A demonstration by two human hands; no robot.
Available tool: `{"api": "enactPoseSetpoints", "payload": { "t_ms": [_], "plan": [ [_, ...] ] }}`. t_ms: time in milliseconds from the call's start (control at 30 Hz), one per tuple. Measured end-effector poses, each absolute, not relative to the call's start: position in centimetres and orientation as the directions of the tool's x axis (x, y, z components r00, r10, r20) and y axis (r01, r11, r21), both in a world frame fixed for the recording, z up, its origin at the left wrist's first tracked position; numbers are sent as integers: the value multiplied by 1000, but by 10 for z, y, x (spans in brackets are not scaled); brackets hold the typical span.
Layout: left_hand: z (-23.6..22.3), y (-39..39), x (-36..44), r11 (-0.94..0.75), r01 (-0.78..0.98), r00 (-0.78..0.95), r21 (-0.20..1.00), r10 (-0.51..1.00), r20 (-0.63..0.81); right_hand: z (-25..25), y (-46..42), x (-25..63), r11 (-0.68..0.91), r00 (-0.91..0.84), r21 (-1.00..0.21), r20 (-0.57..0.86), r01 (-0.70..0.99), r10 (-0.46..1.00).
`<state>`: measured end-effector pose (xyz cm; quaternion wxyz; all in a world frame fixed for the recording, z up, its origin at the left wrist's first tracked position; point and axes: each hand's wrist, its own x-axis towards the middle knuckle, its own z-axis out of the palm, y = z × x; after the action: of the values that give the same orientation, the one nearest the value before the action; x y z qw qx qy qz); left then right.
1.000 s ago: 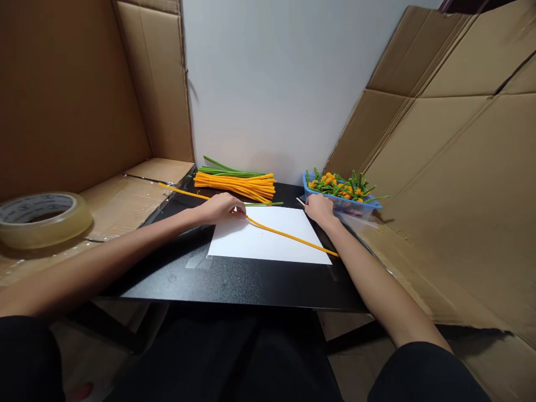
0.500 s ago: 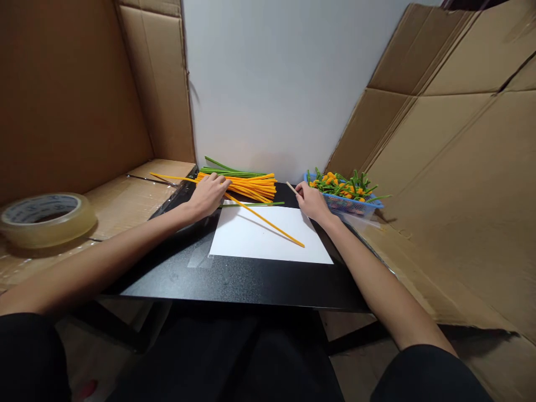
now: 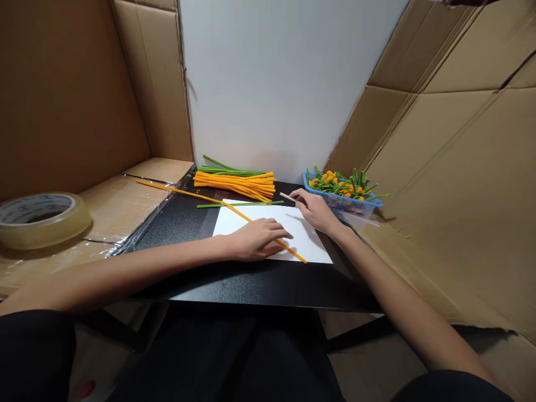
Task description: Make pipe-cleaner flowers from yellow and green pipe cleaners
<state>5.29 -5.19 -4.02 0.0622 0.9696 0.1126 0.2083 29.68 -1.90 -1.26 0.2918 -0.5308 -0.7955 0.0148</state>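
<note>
Orange stem across a white sheet

Black tabletop point(image 3: 234, 285) between cardboard panels point(image 3: 460, 139), pale wall point(image 3: 276, 84) behind; the orange stem point(image 3: 239, 211) slants over the white sheet point(image 3: 312, 245), under the left hand point(image 3: 262, 239), its grip unclear; the right hand point(image 3: 315, 210) pinches a pale stick point(image 3: 287, 197); stem bundles point(image 3: 234, 183) and blue basket point(image 3: 354, 205) lie beyond; tape roll point(image 3: 54, 230) print illegible.
</note>
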Motion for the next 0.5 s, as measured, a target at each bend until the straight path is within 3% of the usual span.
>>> {"api": "enactPoseSetpoints", "payload": {
  "t_ms": [167, 267, 367, 500],
  "plan": [
    [-53, -47, 82, -932, 208, 872, 297, 314, 375, -25, -30, 301, 399, -194, -443, 439, 802, 877],
    [-55, -35, 70, -804, 270, 719, 530, 534, 445, -25, -27, 294, 431, -151, -636, 446, 640, 882],
    [-50, -23, 48, -609, 133, 471, 782, 733, 490, -19, -26, 274, 467, -146, -762, 453, 450, 880],
    [-40, -13, 34, -524, -73, 254, 849, 813, 524, -8, -27, 236, 442, -195, -833, 398, 332, 896]
  ]
}}
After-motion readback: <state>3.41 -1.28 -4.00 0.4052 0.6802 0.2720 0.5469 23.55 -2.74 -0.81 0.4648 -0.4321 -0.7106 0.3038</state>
